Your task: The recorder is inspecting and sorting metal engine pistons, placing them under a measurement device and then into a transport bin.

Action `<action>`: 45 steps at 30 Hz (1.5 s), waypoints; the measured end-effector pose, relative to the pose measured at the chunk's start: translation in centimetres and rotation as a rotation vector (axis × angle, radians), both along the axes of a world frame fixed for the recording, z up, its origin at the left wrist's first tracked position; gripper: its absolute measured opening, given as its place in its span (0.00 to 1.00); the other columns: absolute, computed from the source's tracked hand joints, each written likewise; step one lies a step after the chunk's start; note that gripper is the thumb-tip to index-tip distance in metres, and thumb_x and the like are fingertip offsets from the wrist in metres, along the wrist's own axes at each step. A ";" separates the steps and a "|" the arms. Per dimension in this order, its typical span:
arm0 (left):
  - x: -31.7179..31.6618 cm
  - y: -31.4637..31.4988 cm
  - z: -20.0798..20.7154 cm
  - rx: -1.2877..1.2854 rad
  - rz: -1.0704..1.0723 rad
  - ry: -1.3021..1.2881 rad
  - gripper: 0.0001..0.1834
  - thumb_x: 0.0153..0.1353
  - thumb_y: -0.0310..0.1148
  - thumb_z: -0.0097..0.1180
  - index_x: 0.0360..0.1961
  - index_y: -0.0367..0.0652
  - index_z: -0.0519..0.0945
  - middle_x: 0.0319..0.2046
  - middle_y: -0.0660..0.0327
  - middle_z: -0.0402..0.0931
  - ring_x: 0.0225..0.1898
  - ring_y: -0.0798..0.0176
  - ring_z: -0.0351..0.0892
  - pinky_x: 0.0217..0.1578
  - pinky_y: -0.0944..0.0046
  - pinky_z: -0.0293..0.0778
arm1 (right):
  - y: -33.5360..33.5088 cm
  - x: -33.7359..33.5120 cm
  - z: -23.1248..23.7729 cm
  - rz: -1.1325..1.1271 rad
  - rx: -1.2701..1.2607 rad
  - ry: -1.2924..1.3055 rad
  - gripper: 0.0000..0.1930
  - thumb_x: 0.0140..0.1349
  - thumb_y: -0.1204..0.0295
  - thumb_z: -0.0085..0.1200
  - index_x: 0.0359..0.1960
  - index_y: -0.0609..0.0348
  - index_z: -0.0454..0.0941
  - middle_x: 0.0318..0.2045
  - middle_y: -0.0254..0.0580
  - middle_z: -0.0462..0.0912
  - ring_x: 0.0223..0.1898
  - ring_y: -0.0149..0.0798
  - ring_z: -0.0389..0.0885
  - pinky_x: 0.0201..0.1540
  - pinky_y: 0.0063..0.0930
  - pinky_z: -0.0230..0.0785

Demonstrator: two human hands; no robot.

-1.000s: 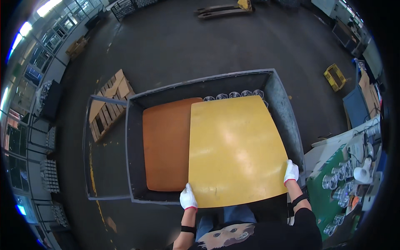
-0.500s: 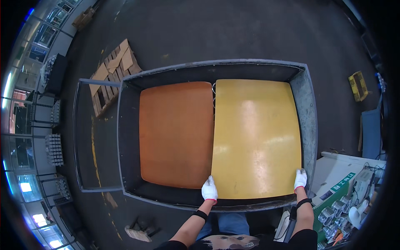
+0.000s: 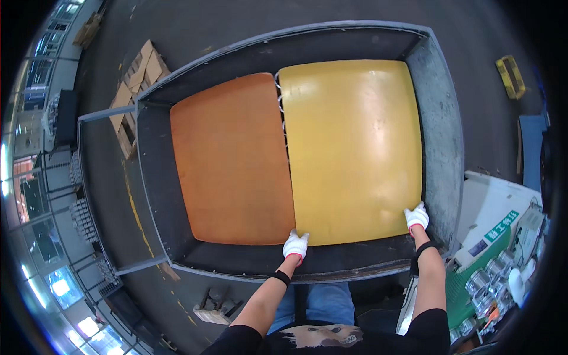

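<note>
A smooth, shiny yellow board (image 3: 349,148) lies in the right half of a large grey open-topped box (image 3: 441,142). White-gloved, my left hand (image 3: 295,245) is closed on its near left corner, and my right hand (image 3: 417,217), also gloved, grips the near right corner. Parts of the fingers are hidden at the board's edge. An orange-brown board (image 3: 234,165) fills the left half of the box, close alongside the yellow one. Pale round edges (image 3: 281,100) show in the narrow gap between the boards; what they belong to is hidden.
A metal frame (image 3: 97,195) juts from the box's left side, near a wooden pallet (image 3: 124,127) with cardboard. At right stands a white-topped table (image 3: 491,204) with a green mat and shiny metal parts (image 3: 488,284). A yellow crate (image 3: 510,77) and a small stool (image 3: 213,310) are on the floor.
The yellow board's near edge has moved away from the box's near wall, with both my hands still on its corners. My view has shifted and turned slightly.
</note>
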State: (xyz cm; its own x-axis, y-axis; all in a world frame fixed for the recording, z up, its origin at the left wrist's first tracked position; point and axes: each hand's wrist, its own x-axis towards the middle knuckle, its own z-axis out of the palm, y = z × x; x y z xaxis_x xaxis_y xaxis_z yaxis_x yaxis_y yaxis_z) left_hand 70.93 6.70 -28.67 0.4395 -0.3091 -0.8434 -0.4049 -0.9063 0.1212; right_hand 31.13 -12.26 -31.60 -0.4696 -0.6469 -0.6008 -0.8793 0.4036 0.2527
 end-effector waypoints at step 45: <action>-14.0 -0.9 25.4 -0.709 -1.280 0.328 0.23 0.63 0.48 0.55 0.51 0.44 0.81 0.47 0.49 0.81 0.51 0.48 0.79 0.52 0.55 0.73 | 46.3 -8.8 30.6 -0.216 -0.515 -0.342 0.24 0.58 0.52 0.50 0.49 0.55 0.79 0.42 0.53 0.83 0.47 0.53 0.81 0.51 0.45 0.72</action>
